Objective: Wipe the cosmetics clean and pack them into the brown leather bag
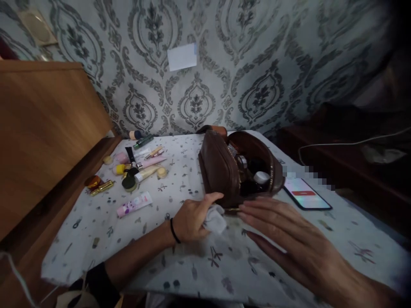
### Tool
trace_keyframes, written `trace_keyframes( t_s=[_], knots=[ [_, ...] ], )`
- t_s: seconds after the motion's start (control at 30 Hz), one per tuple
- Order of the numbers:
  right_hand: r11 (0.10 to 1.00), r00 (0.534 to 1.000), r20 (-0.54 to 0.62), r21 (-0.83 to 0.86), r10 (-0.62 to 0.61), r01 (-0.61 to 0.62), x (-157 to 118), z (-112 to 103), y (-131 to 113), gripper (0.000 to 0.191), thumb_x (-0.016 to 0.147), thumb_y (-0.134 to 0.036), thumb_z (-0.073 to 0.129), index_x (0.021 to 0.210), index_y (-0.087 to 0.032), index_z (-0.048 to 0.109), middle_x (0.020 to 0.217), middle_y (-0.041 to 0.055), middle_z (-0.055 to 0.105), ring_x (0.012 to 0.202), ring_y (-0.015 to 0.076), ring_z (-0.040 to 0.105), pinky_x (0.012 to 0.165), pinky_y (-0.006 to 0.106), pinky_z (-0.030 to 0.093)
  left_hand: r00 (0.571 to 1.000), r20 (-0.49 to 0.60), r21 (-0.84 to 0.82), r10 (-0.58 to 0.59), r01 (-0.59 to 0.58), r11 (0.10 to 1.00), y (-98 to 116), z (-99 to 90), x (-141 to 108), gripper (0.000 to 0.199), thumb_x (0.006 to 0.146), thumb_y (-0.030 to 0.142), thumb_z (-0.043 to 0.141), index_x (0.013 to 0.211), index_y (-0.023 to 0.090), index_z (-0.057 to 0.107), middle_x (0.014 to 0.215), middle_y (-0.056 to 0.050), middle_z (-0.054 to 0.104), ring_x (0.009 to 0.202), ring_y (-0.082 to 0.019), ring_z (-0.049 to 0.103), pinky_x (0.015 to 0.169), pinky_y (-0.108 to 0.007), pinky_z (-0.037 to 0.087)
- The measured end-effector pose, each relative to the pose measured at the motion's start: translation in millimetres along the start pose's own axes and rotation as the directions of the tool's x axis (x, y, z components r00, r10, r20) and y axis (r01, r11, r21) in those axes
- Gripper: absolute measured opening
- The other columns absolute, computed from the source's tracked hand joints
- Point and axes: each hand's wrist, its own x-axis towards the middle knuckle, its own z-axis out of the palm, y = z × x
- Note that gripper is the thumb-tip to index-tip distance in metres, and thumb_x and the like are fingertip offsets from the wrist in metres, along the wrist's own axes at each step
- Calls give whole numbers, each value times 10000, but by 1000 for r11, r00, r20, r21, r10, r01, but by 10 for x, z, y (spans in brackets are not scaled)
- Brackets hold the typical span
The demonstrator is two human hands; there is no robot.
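A brown cosmetic bag [221, 171] lies unzipped on the table, its lid folded over to the left. Inside it I see a white-capped jar [261, 177] and other small items in shadow. My left hand [192, 218] is closed around a crumpled white cloth [215, 219], thumb near the bag's front edge. My right hand [285, 226] has its fingers stretched out flat at the bag's near right corner, thumb apart below. It holds nothing that I can see, and its fingertips are close to the zipper end.
Several cosmetics lie to the left, among them a pink-and-white tube [135, 204], a dark green jar [129, 183] and a gold lipstick tube [102, 188]. A lit phone [306, 194] lies right of the bag. A wooden cabinet [48, 137] borders the left side; a patterned wall stands behind.
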Motion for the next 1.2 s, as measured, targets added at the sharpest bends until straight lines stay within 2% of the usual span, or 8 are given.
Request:
trace_keyframes(
  t_s=[0.2,0.4,0.47,0.6,0.7,0.77,0.97,1.2],
  knots=[
    [960,996,17,268,-84,76,205,459,-238,238,993,-128,450,1109,-168,654,929,69,742,949,177,682,824,275,577,965,-174,123,-194,217,969,-289,-279,-294,383,801,186,502,1182,200,541,967,-32,724,823,-184,711,757,-262,536],
    [841,976,207,515,65,-165,489,1020,-285,197,957,-159,511,995,-167,704,904,86,720,875,188,661,769,305,558,860,-338,294,-383,483,825,-520,-539,-463,425,737,97,506,1147,192,561,886,-13,718,838,-192,698,762,-264,520],
    [771,959,240,579,151,-266,556,1205,-304,178,924,-166,556,974,-171,726,915,85,732,869,189,673,782,309,550,805,-418,345,-421,570,746,-574,-712,-515,446,751,103,511,1185,193,556,998,-46,718,946,-225,686,845,-301,510],
    [566,873,374,665,313,-488,614,1527,-393,186,888,-214,588,966,-196,755,920,64,754,848,191,690,767,302,529,631,-605,400,-486,768,500,-677,-1107,-666,437,825,133,472,1260,147,520,1187,-150,650,1152,-324,592,969,-424,460],
    [373,804,441,723,399,-582,588,1716,-428,185,873,-281,609,918,-184,760,857,59,757,794,191,687,723,287,515,536,-645,423,-545,844,329,-768,-1278,-789,361,863,178,474,1213,114,535,1223,-203,619,1195,-373,549,987,-482,440],
    [327,785,449,733,426,-596,559,1789,-416,197,858,-315,627,902,-173,756,821,56,748,761,187,671,701,281,499,497,-625,444,-603,861,249,-826,-1311,-850,320,881,233,495,1167,100,546,1169,-220,638,1132,-386,586,945,-493,461],
    [368,797,441,720,413,-589,531,1775,-384,202,860,-300,598,906,-175,750,817,47,740,755,178,649,693,275,474,483,-501,508,-718,836,207,-894,-1299,-921,356,930,420,483,1164,158,538,1173,-162,657,1058,-348,652,854,-433,506],
    [369,792,462,709,399,-601,544,1758,-412,221,863,-314,587,919,-172,747,840,59,740,781,192,656,725,296,482,460,-492,494,-739,847,197,-847,-1363,-919,344,866,361,559,1145,160,547,1153,-172,671,1065,-342,657,844,-402,500]
  ],
)
